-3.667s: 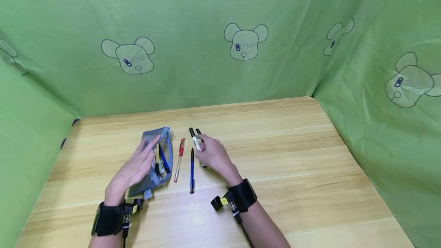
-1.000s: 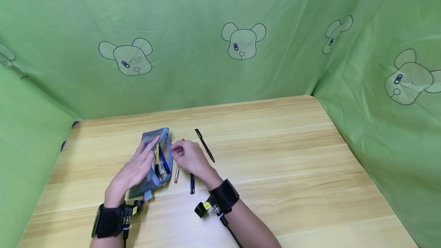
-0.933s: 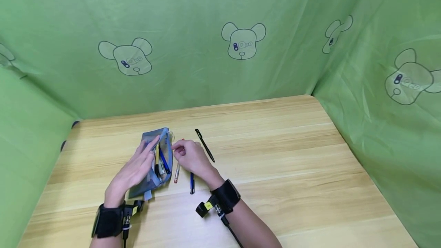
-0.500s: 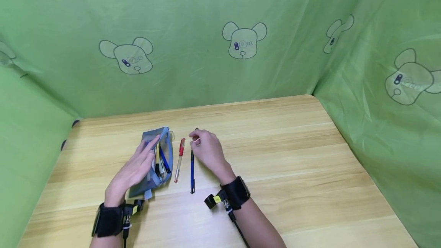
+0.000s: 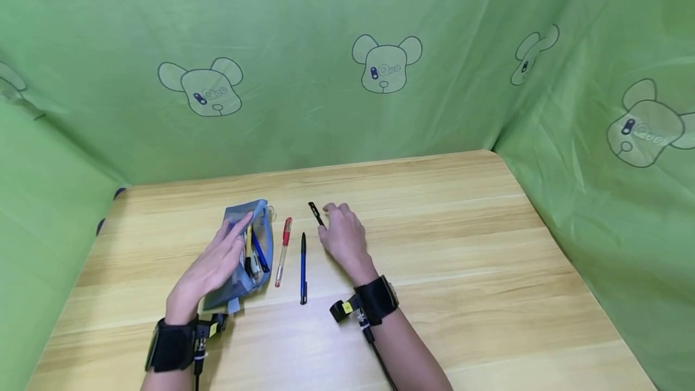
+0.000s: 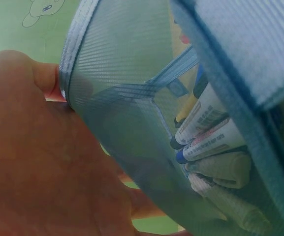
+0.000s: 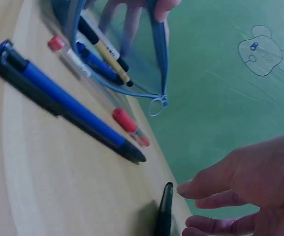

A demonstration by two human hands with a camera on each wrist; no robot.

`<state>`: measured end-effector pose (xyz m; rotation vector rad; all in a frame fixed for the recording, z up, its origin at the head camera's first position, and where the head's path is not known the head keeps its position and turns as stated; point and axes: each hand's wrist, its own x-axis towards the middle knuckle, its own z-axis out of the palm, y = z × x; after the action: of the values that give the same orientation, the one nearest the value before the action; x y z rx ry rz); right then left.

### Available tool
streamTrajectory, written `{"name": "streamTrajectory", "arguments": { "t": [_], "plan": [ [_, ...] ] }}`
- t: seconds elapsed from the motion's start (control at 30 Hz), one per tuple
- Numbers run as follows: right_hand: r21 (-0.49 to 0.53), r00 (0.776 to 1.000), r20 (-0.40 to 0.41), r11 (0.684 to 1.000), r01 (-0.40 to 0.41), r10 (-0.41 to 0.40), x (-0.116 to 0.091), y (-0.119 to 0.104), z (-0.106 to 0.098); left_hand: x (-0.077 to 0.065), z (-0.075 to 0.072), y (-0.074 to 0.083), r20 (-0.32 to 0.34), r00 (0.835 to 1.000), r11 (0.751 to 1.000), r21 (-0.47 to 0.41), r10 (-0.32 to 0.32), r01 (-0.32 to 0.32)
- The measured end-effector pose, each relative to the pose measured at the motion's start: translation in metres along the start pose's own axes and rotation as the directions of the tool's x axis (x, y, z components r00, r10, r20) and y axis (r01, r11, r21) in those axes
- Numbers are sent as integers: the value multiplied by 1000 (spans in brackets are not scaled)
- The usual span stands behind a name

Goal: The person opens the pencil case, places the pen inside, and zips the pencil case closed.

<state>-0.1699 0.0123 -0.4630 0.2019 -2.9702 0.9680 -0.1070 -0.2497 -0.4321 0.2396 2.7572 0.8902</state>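
Observation:
My left hand (image 5: 214,261) holds up the edge of a blue mesh pencil case (image 5: 219,300), thumb on one side of the rim and fingers on the other. Inside lie markers (image 6: 203,118), a yellow-and-black pen (image 5: 248,249) and a blue pen (image 5: 259,252). My right hand (image 5: 344,237) is over a black pen (image 5: 315,213), fingers apart with nothing between them; in the head view it covers the pen's lower part. Between the hands, a red-capped pen (image 5: 283,252) and a blue-and-black pen (image 5: 303,270) lie on the table.
The wooden table (image 5: 461,246) extends right of the hands. Green fabric walls (image 5: 304,125) with bear faces stand along its back and sides. Each wrist wears a black band with a small camera and a cable.
The white marker my right hand held earlier is gone from the table. That hand went left to the pencil case, then back right to the black pen. The left hand stayed put.

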Motion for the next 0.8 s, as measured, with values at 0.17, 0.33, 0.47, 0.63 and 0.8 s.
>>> {"name": "streamTrajectory", "arguments": {
  "t": [0.17, 0.33, 0.47, 0.63, 0.8],
  "plan": [
    [-48, 999, 30, 999, -20, 22, -1, 1, 6, 0, 0, 1, 0, 1000, 1000, 1, 3, -3],
    [-81, 999, 44, 996, -25, 29, -1, 1, 11, -1, 0, 0, -1, 1000, 1000, -8, 14, -14],
    [-102, 998, 52, 995, -15, 20, 0, 1, 12, -1, 0, 0, -1, 1000, 1000, -11, 15, -15],
    [-94, 998, 56, 995, -17, 23, 1, 2, 12, 0, 0, 0, -2, 1000, 1000, -4, 11, -11],
    [-78, 997, 58, 996, -41, 45, 2, 2, 11, 0, 0, 0, -4, 1000, 1000, -3, 7, -7]
  ]
}}
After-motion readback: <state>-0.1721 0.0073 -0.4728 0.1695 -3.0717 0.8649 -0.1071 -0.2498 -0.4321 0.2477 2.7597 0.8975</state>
